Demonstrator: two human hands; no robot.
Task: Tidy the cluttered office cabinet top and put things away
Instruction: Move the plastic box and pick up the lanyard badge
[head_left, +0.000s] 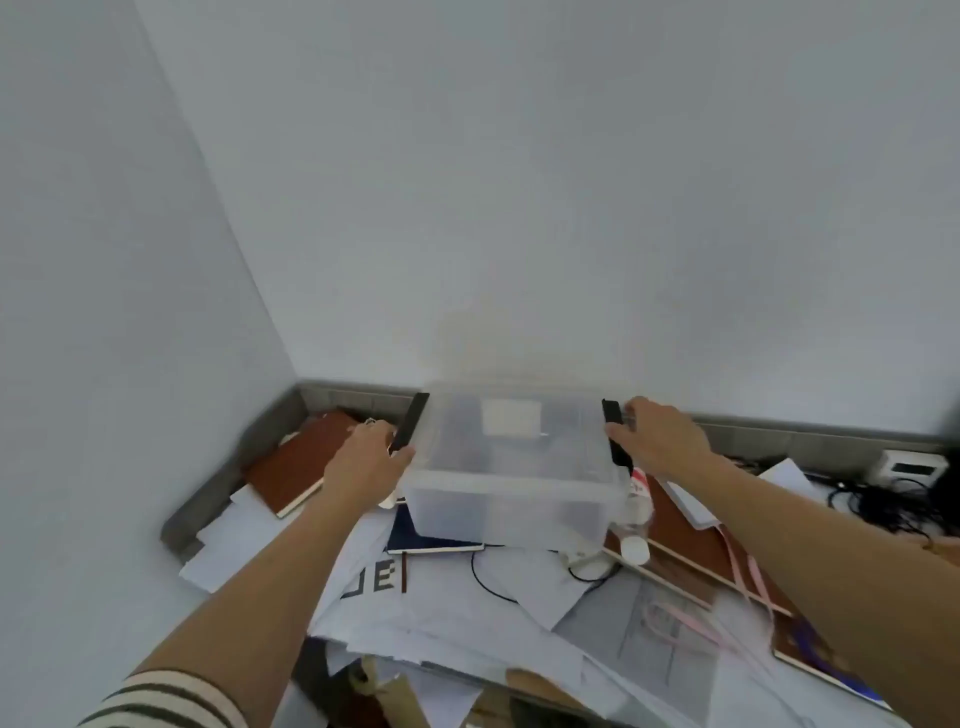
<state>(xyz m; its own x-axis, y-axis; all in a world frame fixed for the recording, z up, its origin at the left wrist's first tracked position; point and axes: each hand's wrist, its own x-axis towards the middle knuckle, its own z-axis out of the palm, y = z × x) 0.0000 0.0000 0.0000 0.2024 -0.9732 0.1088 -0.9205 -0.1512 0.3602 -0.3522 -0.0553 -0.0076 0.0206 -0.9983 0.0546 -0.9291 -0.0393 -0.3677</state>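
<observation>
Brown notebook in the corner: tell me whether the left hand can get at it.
Probably yes: the brown notebook lies uncovered beside the left hand, though that hand grips the clear bin.

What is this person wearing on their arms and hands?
The left hand and right hand are bare, with no gloves. A cream sleeve with dark stripes ends near the left elbow. The right forearm shows no sleeve.

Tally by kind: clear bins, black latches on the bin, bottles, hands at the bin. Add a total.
clear bin: 1
black latches: 2
bottle: 1
hands, left hand and right hand: 2
Total: 6
</observation>
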